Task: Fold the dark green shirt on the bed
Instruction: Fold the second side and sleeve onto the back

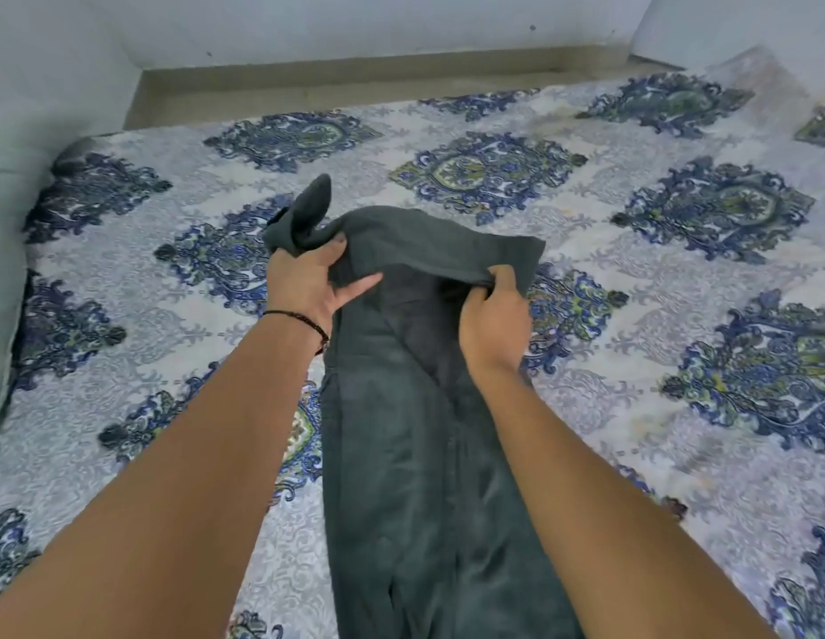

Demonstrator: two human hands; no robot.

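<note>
The dark green shirt [415, 454] lies as a long narrow strip down the middle of the bed [631, 315], running from the near edge toward the far side. Its far end is lifted off the sheet and curls back over itself. My left hand [304, 283] grips the left corner of that raised end, with a sleeve sticking up beyond the fingers. My right hand [493, 315] pinches the right corner of the same raised edge. A dark cord bracelet sits on my left wrist.
The bed carries a pale sheet with blue and green medallions. A pale green pillow [4, 269] lies along the left edge. Beyond the far edge run a strip of beige floor [355, 80] and white walls.
</note>
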